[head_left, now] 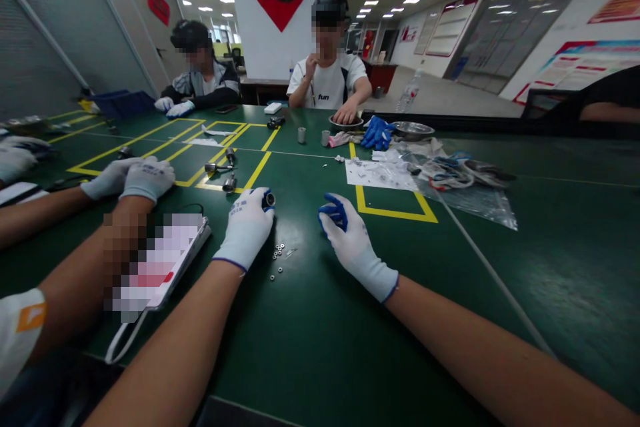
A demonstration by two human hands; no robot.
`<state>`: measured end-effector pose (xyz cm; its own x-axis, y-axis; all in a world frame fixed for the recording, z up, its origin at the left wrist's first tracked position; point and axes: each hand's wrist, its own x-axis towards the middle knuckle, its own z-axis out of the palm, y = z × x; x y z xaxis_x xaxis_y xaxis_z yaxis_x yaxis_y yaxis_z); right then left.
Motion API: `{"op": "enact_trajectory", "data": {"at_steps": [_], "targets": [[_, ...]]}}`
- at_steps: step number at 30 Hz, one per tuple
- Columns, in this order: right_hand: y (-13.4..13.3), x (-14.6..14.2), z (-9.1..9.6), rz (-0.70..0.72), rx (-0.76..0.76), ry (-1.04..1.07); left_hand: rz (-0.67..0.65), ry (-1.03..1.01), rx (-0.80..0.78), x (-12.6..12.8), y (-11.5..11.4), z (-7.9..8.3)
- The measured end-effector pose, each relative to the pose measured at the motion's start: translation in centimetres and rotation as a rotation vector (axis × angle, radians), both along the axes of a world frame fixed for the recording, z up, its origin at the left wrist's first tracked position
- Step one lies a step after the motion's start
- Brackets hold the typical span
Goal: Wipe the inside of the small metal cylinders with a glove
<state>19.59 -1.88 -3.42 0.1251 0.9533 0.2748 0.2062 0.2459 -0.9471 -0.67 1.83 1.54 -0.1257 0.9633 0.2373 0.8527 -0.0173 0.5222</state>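
Observation:
My left hand [245,230], in a white glove with a blue palm, is wrapped round a dark-ended metal cylinder [269,200]; most of that part is hidden by the fingers. Across a gap, my right hand [350,237] wears the same kind of glove. Its fingers are bent and apart from the thumb, with nothing visible between them. On the green table between the hands lie several small metal rings [277,254] and a few thin slivers [291,252]. Beyond my left hand sit several metal cylindrical parts [229,183], some with a stem.
To the left are a co-worker's gloved hands [149,177] and a cabled phone [163,260]. White paper [377,175], plastic bags [487,203] and gloves [377,133] lie right of centre. Across the table [310,347], a person reaches into a metal bowl [346,121] near two grey cylinders [301,135].

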Motion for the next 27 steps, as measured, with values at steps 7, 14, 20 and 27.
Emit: {"op": "enact_trajectory", "data": {"at_steps": [7, 14, 20, 27], "targets": [[-0.4, -0.1, 0.5, 0.04, 0.011, -0.055, -0.032, 0.179, -0.1, -0.2, 0.6, -1.3], [-0.4, 0.0, 0.7, 0.044, 0.0, -0.073, -0.058, 0.233, -0.101, -0.3, 0.7, -1.0], [-0.2, -0.1, 0.4, 0.037, 0.003, -0.053, 0.004, 0.246, -0.084, 0.0, 0.3, -0.8], [-0.3, -0.2, 0.7, 0.027, 0.001, -0.085, 0.039, 0.292, -0.111, -0.2, 0.0, 0.0]]}}
